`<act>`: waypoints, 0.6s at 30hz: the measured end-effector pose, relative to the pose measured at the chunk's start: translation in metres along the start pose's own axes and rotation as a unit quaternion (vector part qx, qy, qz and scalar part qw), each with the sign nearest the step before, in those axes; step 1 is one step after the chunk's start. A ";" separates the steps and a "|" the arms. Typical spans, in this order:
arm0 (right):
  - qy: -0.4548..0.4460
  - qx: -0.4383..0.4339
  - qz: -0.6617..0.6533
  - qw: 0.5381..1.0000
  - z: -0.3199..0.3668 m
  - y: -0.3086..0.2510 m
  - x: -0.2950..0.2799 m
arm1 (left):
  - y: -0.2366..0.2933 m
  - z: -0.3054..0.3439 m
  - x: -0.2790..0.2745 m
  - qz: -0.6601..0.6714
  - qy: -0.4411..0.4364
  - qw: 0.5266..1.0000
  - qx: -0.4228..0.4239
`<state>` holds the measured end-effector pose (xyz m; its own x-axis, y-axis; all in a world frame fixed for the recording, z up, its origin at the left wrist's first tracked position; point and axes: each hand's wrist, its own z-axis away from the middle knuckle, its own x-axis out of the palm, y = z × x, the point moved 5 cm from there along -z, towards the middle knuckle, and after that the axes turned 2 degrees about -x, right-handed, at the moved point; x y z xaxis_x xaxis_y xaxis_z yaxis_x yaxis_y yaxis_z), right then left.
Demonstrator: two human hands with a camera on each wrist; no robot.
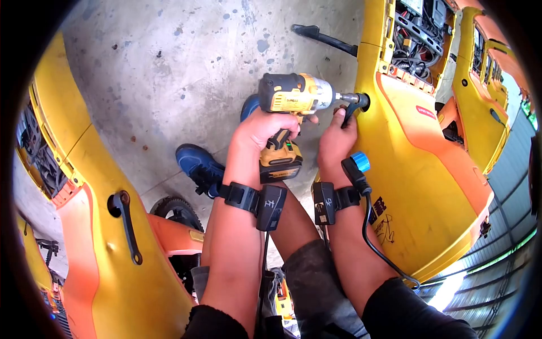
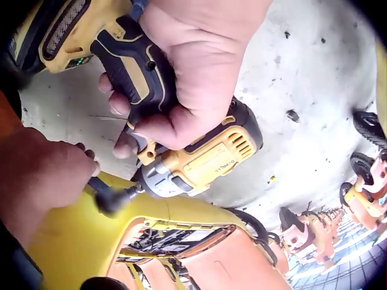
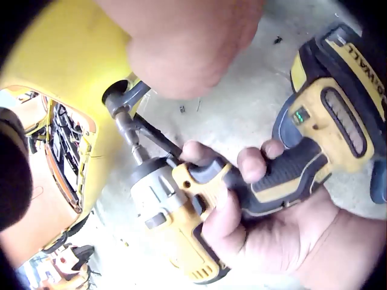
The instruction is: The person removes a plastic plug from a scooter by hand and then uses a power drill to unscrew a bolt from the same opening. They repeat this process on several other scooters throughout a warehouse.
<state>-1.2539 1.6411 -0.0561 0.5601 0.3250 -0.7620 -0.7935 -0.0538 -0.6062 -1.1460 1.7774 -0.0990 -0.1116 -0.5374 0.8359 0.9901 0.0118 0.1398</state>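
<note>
The left hand (image 1: 268,127) (image 2: 193,78) (image 3: 272,223) grips the handle of a yellow and black power driver (image 1: 296,96) (image 2: 211,160) (image 3: 175,235), battery end hanging low in the head view. A metal socket (image 1: 348,97) (image 3: 125,124) on the driver's nose meets the end of a black crank arm (image 1: 353,108) (image 3: 138,93) at a round hole in a yellow body panel (image 1: 412,192) (image 2: 66,241) (image 3: 60,48). Close below the socket, the right hand (image 1: 337,141) (image 2: 45,181) (image 3: 187,48) holds the crank arm with thumb and fingers; its fingertips are partly hidden.
Another yellow body (image 1: 118,260) with a crank arm (image 1: 131,231) stands at the left. Wiring (image 1: 415,53) shows in an opening at the upper right. A pedal-like black bar (image 1: 324,38) juts over the concrete floor (image 1: 169,68). A blue shoe (image 1: 197,164) is below.
</note>
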 end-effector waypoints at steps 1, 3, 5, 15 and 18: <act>0.015 -0.027 0.008 0.999 0.002 -0.004 0.000 | 0.006 0.006 0.000 0.011 -0.021 1.000 0.012; 0.034 -0.042 0.035 0.998 0.006 -0.008 0.000 | 0.016 0.025 -0.003 -0.002 -0.012 0.999 0.030; 0.041 -0.019 0.045 0.998 0.009 -0.006 0.000 | 0.028 0.051 -0.004 -0.012 -0.001 0.999 0.052; -0.148 0.328 -0.418 0.834 0.127 -0.076 0.003 | 0.055 0.187 0.028 -0.057 0.120 0.985 0.107; -0.208 0.223 -0.553 0.775 0.148 -0.130 -0.033 | 0.050 0.224 0.057 -0.067 0.113 0.982 0.136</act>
<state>-1.2048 1.7766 0.0817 0.9049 0.2208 0.3639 0.0625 0.7768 -0.6266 -1.1219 1.9365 0.0748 -0.1875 -0.7220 0.6660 0.9048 0.1370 0.4032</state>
